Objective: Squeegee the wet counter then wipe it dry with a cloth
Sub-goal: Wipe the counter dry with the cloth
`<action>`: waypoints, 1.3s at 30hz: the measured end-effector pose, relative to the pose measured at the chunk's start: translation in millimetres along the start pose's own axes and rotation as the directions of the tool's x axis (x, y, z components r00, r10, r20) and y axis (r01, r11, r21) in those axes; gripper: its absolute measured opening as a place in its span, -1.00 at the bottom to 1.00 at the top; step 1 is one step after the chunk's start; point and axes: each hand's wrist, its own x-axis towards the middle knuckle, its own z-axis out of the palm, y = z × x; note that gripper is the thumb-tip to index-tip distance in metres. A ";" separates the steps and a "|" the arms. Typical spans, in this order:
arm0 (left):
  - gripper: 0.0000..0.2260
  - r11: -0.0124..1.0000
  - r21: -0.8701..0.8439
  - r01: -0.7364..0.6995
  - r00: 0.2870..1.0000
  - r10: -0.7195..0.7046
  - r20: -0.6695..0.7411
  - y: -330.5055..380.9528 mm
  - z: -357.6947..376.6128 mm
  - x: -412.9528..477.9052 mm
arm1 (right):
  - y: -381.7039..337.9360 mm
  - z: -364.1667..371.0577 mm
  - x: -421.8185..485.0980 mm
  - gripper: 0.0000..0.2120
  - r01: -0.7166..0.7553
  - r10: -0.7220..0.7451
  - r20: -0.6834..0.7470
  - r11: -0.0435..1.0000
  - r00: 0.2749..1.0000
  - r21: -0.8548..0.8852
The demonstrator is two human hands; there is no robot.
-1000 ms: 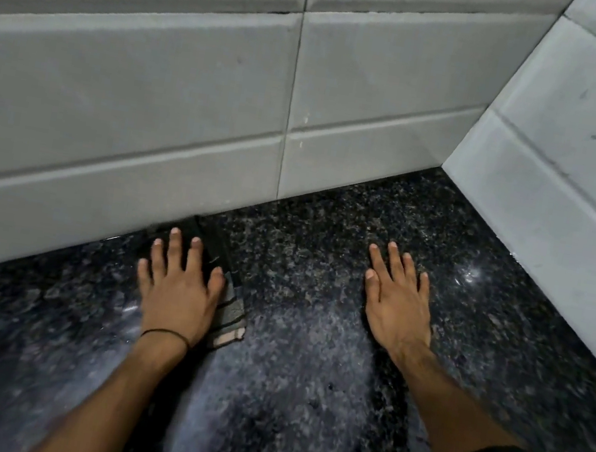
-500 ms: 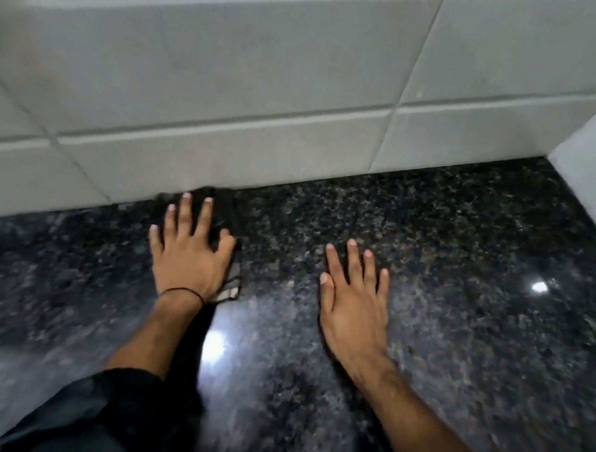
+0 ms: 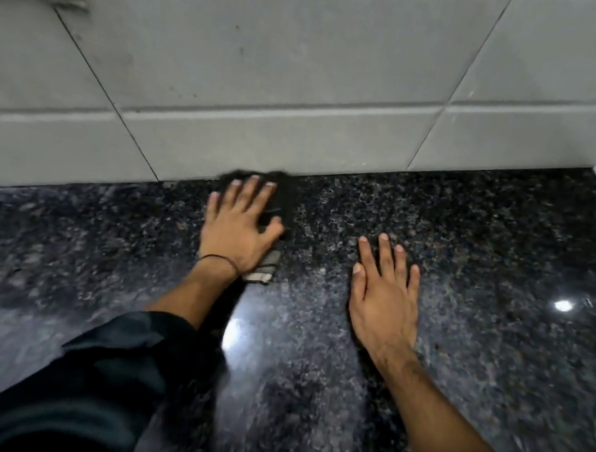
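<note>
left hand (image 3: 239, 230) flat, fingers spread, pressing dark cloth (image 3: 276, 222) on speckled granite table (image 3: 461, 369) at tiled wall (image 3: 275, 66); right hand (image 3: 382, 298) flat, empty.

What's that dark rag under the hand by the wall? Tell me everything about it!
The cloth is dark, nearly black, with a paler striped corner poking out near the wrist. It lies flat on the speckled black counter, its far edge against the grey wall tiles. The left hand presses on it with spread fingers, hiding most of it.
</note>
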 end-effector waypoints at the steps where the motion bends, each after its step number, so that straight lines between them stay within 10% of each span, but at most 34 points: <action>1: -0.37 0.993 -0.001 0.117 0.992 -0.117 -0.039 -21.9 -0.9 -9.5 | -0.1 -0.9 -0.5 -0.52 -0.001 0.000 0.008 1.000 1.000 0.004; 6: -0.39 0.857 -0.111 0.503 0.858 -0.511 -0.054 -66.2 -4.6 -40.6 | -4.1 -0.8 0.4 -0.51 -0.011 0.011 0.002 1.000 1.000 -0.015; 11: -0.42 0.993 -0.033 0.115 0.993 -0.115 0.006 18.2 3.5 -11.1 | -5.3 0.2 0.0 -0.51 -0.023 0.023 -0.002 0.999 1.000 -0.032; 17: -0.44 0.968 -0.047 -0.248 0.965 0.251 0.073 61.2 15.9 -102.1 | 22.9 -20.6 -15.5 -0.52 0.011 -0.001 -0.037 0.961 0.999 0.276; 25: -0.43 0.972 -0.081 0.221 0.975 -0.223 -0.017 36.4 19.9 -101.5 | 173.1 -61.4 -122.6 -0.47 -0.427 0.419 -0.132 0.904 0.898 -0.031; 31: -0.40 0.981 -0.098 -0.169 0.984 0.173 0.033 193.0 45.4 -145.6 | 186.5 -54.0 -148.7 -0.47 -0.454 0.453 -0.099 0.891 0.886 0.015; 35: -0.42 0.836 -0.127 -0.533 0.832 0.546 0.100 246.9 53.0 -148.7 | 196.4 -62.0 -150.2 -0.49 -0.403 0.406 -0.065 0.914 0.912 0.049; 39: -0.45 0.907 -0.089 -0.411 0.905 0.418 0.084 250.0 52.0 -51.5 | 244.4 -89.0 -160.4 -0.51 -0.374 0.381 -0.110 0.924 0.918 0.080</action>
